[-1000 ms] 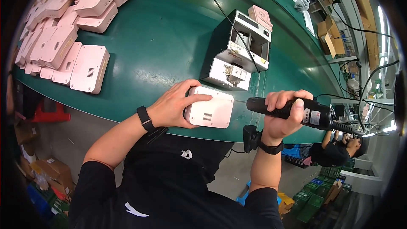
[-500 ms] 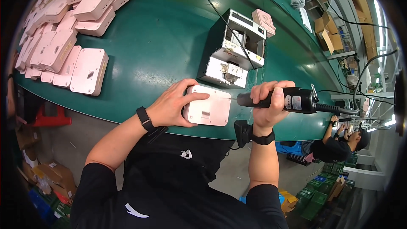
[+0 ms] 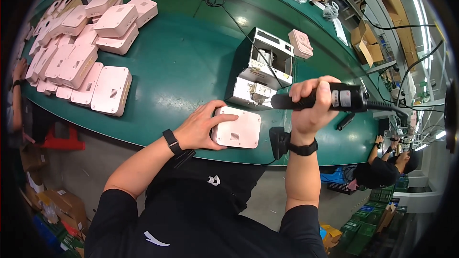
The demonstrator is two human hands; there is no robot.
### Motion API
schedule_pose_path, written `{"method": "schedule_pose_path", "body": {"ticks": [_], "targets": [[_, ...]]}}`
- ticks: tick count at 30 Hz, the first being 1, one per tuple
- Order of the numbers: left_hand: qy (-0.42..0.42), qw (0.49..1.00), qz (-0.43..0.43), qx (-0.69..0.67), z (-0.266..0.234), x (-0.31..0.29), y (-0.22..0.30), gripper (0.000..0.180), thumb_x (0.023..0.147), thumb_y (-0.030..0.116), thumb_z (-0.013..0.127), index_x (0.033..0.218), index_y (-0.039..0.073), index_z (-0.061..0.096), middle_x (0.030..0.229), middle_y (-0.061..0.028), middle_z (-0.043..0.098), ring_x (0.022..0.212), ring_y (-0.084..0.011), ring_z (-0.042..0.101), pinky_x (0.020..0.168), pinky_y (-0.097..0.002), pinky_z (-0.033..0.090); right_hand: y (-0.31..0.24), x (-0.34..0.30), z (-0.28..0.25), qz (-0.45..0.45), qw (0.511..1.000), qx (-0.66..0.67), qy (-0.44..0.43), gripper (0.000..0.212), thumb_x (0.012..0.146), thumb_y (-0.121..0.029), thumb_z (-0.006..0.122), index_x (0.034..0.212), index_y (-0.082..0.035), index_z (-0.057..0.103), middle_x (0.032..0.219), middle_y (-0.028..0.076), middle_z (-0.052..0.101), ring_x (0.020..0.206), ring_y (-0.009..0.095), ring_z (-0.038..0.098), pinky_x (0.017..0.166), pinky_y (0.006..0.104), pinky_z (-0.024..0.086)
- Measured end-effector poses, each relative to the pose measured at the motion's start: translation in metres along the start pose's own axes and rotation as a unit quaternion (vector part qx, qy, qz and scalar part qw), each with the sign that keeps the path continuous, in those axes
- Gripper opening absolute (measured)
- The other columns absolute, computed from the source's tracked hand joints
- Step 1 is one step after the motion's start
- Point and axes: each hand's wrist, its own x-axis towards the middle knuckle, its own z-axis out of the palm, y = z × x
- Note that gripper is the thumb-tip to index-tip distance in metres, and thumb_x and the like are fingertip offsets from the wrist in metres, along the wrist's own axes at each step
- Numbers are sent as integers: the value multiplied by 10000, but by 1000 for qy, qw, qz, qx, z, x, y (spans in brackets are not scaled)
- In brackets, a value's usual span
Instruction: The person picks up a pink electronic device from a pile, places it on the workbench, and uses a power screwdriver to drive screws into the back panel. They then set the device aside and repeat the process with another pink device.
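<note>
My left hand (image 3: 197,126) is closed around the left end of a pale pink plastic case (image 3: 245,133), with fingers on its top and the thumb at its near side. The case lies on the green bench, with a slotted vent and screw holes showing. My right hand (image 3: 311,105) grips a black electric screwdriver (image 3: 351,97) held sideways, its cord running off to the right. The screwdriver's nose points left, in front of a black and silver screw feeder (image 3: 244,88). I cannot make out the bit's tip against the feeder.
Many similar pink cases (image 3: 111,91) are piled at the left of the bench (image 3: 162,81). Behind the feeder sits another pink case (image 3: 300,44). A black cable (image 3: 234,14) crosses above the feeder. A small black tool (image 3: 345,121) lies at right. Other people work at far right and across.
My right hand has lifted the screwdriver away from the case and up toward the screw feeder. My left hand still holds the case. The whole view has shifted slightly.
</note>
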Motion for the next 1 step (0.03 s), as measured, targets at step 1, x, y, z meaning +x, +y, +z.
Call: {"method": "schedule_pose_path", "body": {"ticks": [1], "targets": [[-1,1000,0,1,0,0,0,817,596,315,896,1337,254,557,1327,-124,441,1185,-348,512,1009,-458,447,4,5,3,-7,1000,3,1,163,925,-162,559,984,-38,470,628,91,506,485,196,483,502,370,448]]}}
